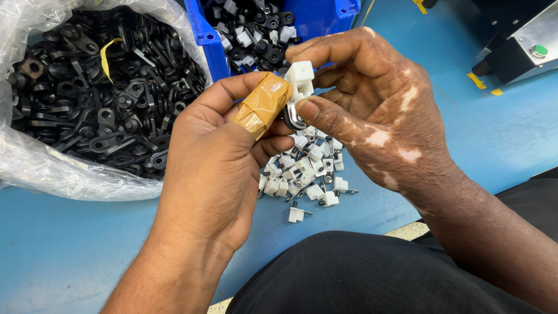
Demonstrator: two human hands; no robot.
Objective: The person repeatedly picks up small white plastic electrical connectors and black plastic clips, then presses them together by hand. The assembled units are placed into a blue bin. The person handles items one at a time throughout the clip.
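My left hand [215,168] and my right hand [372,104] meet in the middle of the view over a blue table [70,244]. Between their fingertips sits a small white plastic block [300,78] joined to a black clip [292,118]. The left thumb, wrapped in tan tape [263,104], presses against the piece. The right thumb and forefinger pinch the white block from the other side. Under the hands lies a heap of small white blocks with metal pins [308,171].
A clear plastic bag [52,168] full of black clips lies at the left. A blue bin [317,17] with assembled black-and-white parts stands behind the hands. A grey machine with a green button [540,50] is at the top right. My dark-clothed lap fills the bottom.
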